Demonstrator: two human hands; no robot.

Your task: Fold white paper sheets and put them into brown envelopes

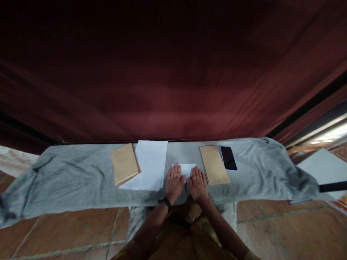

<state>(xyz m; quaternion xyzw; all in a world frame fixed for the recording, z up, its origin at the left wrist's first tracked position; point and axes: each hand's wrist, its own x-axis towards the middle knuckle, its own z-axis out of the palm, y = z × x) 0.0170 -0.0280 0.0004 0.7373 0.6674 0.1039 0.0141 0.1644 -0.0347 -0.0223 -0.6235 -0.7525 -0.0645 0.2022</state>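
Observation:
A small white sheet of paper [187,168], possibly folded, lies flat before me on the grey cloth. My left hand [175,182] rests flat on its left side, fingers stretched forward. On the right side of the paper lies my right hand [198,184], also flat with fingers extended. My palms cover parts of the sheet. Just left of my hands is a stack of larger white paper [151,164]. Brown envelopes [125,163] overlap that stack's left edge. Close to my right hand sits another pile of brown envelopes [214,165].
A dark-screened phone [228,158] lies beside the right envelopes. The grey cloth [81,177] covers the long narrow table and hangs over its ends. A dark red curtain [173,90] rises behind the table. At far right is a white panel [324,168]; below are floor tiles [67,231].

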